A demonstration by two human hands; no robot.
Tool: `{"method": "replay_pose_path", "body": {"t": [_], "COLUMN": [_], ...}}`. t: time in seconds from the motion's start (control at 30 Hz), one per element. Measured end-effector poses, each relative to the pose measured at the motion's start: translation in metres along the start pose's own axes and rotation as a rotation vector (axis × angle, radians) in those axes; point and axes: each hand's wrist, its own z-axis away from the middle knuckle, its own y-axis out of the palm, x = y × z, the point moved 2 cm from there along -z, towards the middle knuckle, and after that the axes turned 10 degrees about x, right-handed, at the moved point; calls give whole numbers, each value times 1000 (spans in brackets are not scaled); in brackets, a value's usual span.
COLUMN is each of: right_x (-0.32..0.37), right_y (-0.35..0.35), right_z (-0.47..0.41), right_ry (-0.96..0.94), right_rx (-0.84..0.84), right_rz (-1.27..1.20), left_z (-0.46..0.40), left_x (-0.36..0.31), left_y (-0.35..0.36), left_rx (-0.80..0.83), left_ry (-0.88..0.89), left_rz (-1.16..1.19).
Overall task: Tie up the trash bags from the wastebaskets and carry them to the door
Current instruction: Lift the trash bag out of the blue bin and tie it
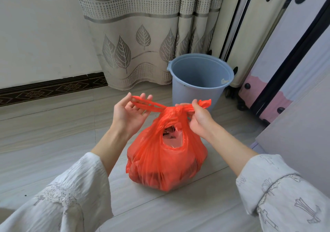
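On floor, red bag (167, 153) (contents murky): left hand (131, 113), right hand (200, 120) fingers pinching its handles.

The thin, crinkled orange-red plastic trash bag (166, 160) looks glossy and half see-through. The round grey-blue plastic wastebasket (196, 88) has smooth, slightly shiny walls. The beige woven cloth curtain (135, 35) with leaf patterns appears matt. The pale wood-grain floor (53, 133) has a smooth, faint sheen. The white cloth sleeves (71, 196) look crinkly and matt.
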Motion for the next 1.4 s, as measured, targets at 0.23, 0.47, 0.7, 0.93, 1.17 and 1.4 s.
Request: {"method": "replay_pose_path", "body": {"t": [0.23, 0.47, 0.7, 0.93, 1.17, 1.4], "right_x": [5, 13, 26, 7, -13, -52], "right_y": [-27, -79, -103, -94, -90, -106], "right_z": [-4, 13, 18, 8, 6, 19], "right_ry": [50, 139, 132, 60, -1, 91], "right_rx": [-227, -411, -503, -439, -420, -460], "right_rz": [-387, -406, -350, -226, -108, 422], "left_z": [-8, 0, -10, -4, -1, -1], "left_x": [-1, -16, -16, -1, 23, 78], "left_y": [-8, -38, -35, -43, -40, -30], "left_rx": [-216, -432, -418, -420, -256, -138], "left_ry": [49, 123, 133, 135, -45, -175], "left_rz": [11, -80, -145, -162, -318, -430]}}
